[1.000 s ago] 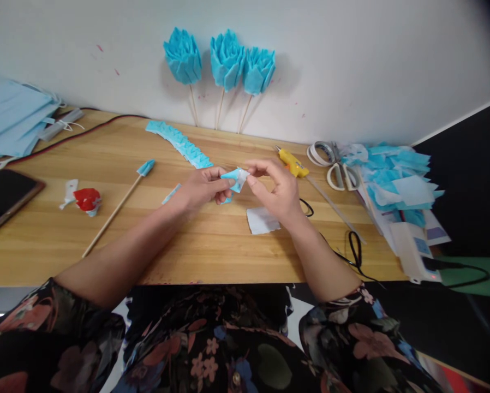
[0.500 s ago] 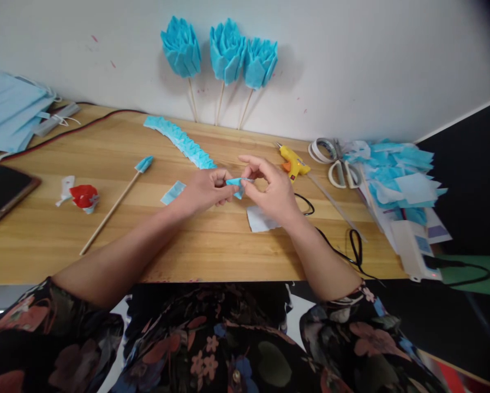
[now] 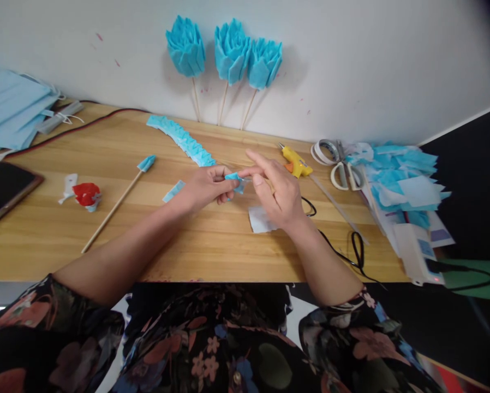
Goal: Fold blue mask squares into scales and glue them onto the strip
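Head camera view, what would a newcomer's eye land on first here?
Probably the three big blue flowers on thin sticks, standing along the wall at the back of the table. Next might be the small blue piece pinched in the left hand at the middle, with the right hand close beside it. The crumpled red bundle near the table's left end also stands out.

The held blue piece (image 3: 232, 176) looks matt and cloth-like, the tabletop (image 3: 212, 251) wooden.

Left hand (image 3: 206, 188) pinches, fingers (image 3: 219, 171) curled; right hand (image 3: 281, 194) is near, fingers extended toward it; both forearms (image 3: 134, 240) converge.
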`<state>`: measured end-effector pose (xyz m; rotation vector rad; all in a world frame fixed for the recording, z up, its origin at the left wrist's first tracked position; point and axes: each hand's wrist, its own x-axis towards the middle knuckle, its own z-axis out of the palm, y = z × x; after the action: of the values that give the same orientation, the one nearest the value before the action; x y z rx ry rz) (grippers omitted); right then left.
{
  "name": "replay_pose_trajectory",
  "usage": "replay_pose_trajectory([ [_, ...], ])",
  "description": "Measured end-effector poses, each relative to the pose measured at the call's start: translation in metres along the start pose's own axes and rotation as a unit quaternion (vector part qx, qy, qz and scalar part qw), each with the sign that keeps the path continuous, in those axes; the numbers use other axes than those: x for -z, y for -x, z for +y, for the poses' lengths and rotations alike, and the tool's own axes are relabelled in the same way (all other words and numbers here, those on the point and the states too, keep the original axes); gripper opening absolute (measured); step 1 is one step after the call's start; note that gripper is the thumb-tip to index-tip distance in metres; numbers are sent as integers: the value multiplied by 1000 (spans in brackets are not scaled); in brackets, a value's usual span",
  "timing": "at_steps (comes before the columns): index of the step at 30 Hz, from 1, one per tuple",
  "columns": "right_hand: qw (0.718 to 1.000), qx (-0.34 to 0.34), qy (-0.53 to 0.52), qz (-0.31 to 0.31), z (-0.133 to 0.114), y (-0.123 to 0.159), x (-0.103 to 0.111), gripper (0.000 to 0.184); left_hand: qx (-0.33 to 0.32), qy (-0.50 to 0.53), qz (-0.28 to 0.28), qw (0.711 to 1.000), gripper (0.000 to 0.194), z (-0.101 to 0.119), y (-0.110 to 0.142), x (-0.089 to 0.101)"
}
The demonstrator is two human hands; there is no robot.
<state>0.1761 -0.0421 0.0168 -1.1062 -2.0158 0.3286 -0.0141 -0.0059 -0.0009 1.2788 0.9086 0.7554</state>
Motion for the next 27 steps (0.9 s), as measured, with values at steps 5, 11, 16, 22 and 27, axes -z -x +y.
replay_pose_trajectory([
  [5, 1000, -18, -10, 15, 0, 1, -1, 42, -1, 35, -3, 999, 21, -2, 0, 0],
  [11, 999, -25, -23, 14, -1, 1, 0, 43, -7, 61, -1, 998, 21, -4, -1, 1],
  [16, 999, -23, -30, 14, -1, 2, 0, 45, -5, 82, 10, 997, 18, -3, 0, 0],
  [22, 1000, -19, -22, 7, 0, 3, -1, 49, -14, 109, 22, 994, 19, -4, -1, 0],
  [27, 1000, 10, -5, 9, 0, 3, -2, 52, -34, 115, 7, 993, 26, -7, -2, 2],
])
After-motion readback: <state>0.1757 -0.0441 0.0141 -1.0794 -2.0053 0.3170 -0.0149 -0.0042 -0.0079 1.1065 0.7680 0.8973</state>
